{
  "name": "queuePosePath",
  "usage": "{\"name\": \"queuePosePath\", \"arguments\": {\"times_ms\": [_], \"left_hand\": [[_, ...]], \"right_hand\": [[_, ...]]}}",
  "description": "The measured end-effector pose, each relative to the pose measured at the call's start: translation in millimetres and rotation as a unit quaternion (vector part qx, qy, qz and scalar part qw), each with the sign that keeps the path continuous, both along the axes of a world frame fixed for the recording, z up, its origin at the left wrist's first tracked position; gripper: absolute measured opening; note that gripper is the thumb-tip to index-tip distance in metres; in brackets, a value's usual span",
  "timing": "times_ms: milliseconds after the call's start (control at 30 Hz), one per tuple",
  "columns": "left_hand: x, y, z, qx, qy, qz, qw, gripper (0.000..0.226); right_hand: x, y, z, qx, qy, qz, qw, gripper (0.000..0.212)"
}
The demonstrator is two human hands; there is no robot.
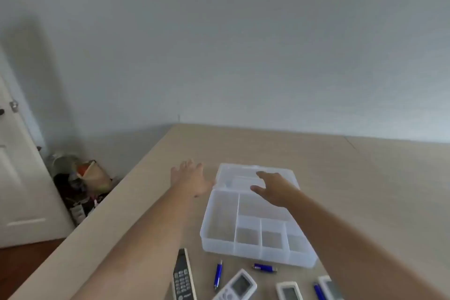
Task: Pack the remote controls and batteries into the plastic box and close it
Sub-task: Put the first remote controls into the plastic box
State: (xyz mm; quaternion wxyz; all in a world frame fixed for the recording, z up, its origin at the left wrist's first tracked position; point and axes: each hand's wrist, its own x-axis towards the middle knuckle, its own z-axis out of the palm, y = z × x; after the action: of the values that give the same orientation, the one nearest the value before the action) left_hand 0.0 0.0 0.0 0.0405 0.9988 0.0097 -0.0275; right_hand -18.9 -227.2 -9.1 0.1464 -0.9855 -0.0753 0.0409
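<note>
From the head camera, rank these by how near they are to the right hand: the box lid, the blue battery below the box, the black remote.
1. Lid: directly under the right hand.
2. Battery: near side of the box.
3. Black remote: bottom left, under the left forearm.

Soft, even daylight is filling the room, casting only faint shadows on the pale beige counter [267,143]. Everything is looking slightly blurred, and the wide lens is bending the white door [17,178] at the left edge.
</note>
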Motion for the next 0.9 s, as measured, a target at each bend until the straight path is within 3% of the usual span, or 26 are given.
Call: {"name": "queuePosePath", "arguments": {"times_ms": [100,300,467,700,900], "left_hand": [[-16,22,-38,0.042,0.043,0.022,0.998,0.076],[-54,51,-115,0.056,0.128,0.049,0.989,0.074],[-74,56,-164,0.026,0.163,0.071,0.984,0.072],[-82,37,-196,-0.078,0.137,0.178,0.971,0.083],[-74,27,-196,-0.164,0.161,0.262,0.937,0.078]], "right_hand": [[-16,34,-35,0.047,0.062,0.056,0.995,0.054],[-51,74,-94,0.055,0.163,0.143,0.975,0.039],[-71,67,-138,-0.003,0.231,0.164,0.959,0.039],[-71,51,-167,-0.117,0.189,0.233,0.947,0.063],[-63,56,-170,-0.144,0.192,0.232,0.943,0.062]]}}
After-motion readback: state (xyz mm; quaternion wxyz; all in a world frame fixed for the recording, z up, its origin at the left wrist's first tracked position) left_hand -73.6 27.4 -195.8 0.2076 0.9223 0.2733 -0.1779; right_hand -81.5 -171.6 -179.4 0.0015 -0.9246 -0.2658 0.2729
